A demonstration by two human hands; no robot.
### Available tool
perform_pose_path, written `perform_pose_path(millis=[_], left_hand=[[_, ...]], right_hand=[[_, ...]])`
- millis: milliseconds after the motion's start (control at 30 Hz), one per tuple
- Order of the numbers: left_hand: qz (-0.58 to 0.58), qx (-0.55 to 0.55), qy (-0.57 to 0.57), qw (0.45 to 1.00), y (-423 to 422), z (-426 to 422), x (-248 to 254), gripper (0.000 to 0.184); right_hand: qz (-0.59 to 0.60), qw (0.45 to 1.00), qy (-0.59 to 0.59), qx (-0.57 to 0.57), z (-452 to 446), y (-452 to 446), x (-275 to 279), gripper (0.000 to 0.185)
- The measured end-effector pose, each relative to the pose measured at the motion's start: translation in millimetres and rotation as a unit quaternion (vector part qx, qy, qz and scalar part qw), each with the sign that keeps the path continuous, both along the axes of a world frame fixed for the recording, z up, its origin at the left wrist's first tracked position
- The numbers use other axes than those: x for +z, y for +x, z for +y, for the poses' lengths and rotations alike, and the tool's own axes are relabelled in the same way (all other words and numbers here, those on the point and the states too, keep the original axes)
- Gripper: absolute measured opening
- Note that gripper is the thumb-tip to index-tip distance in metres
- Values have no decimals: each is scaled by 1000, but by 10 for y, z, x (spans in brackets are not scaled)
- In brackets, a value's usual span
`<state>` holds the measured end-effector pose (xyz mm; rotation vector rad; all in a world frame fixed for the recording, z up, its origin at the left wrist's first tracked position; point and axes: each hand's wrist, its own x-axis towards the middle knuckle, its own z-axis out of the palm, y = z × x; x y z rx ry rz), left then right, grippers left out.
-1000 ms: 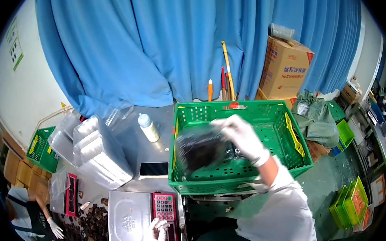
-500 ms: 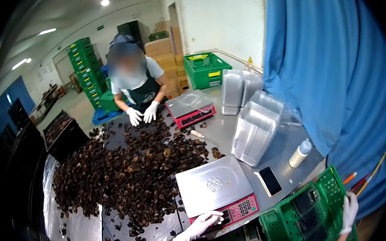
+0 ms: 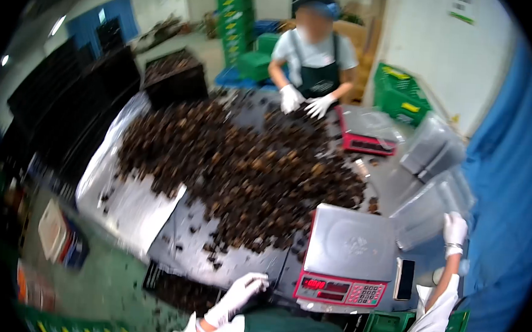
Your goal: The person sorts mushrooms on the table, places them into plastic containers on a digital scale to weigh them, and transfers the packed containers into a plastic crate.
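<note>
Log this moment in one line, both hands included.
left hand: near scale, no object visible in it | right hand: at clear trays, grip unclear | phone: beside scale | co-worker's hands: at dark pieces

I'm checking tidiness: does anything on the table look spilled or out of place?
A few dark pieces lie strayed from the main pile on bare table, looking spilled. A phone beside the near scale also seems out of place among work things.

White wall (image 3: 458,68) ahead to my right, blue curtain (image 3: 505,180) hanging beside my grey metal desk (image 3: 260,264), green floor (image 3: 95,290) on my left, stack of green crates (image 3: 232,24) farther back, bright ceiling lights (image 3: 58,25) beyond
</note>
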<state>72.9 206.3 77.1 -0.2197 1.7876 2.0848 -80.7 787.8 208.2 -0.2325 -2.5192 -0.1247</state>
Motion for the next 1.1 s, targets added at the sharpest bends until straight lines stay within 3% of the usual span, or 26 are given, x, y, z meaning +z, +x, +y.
perform_pose_path(millis=[200,267,333,400,467,533,633,800,867,1000,1100], left_hand=[[-15,106,-5,994,335,-559,-134,23],[-19,116,-8,993,366,-745,-165,24],[-24,118,-38,992,375,-965,-146,24],[-22,136,-41,990,367,-1192,-236,24],[-12,127,-67,990,338,-1460,-363,24],[-21,136,-62,988,279,-1655,-428,25],[7,135,-87,987,161,-1927,-564,24],[118,116,-266,950,-133,-2254,-738,24],[169,87,-330,925,-338,-2298,-780,23],[286,37,-452,844,-695,-2116,-1013,23],[338,-20,-493,802,-824,-1938,-953,31]], right_hand=[[-34,995,-42,-87,207,-41,77,26],[25,981,-178,-69,500,-103,47,28],[165,940,-297,14,299,25,274,20],[151,917,-356,101,-234,322,560,12],[108,937,-306,127,-1082,578,667,10],[-25,950,-267,159,-1584,768,555,7],[-128,967,-56,212,-2134,971,97,23],[-286,945,-29,153,-2520,1309,-504,29],[-234,960,-43,145,-2836,1402,-391,42],[-158,969,-140,127,-3351,1415,-302,35],[-162,956,-140,202,-3806,1318,-351,29]])
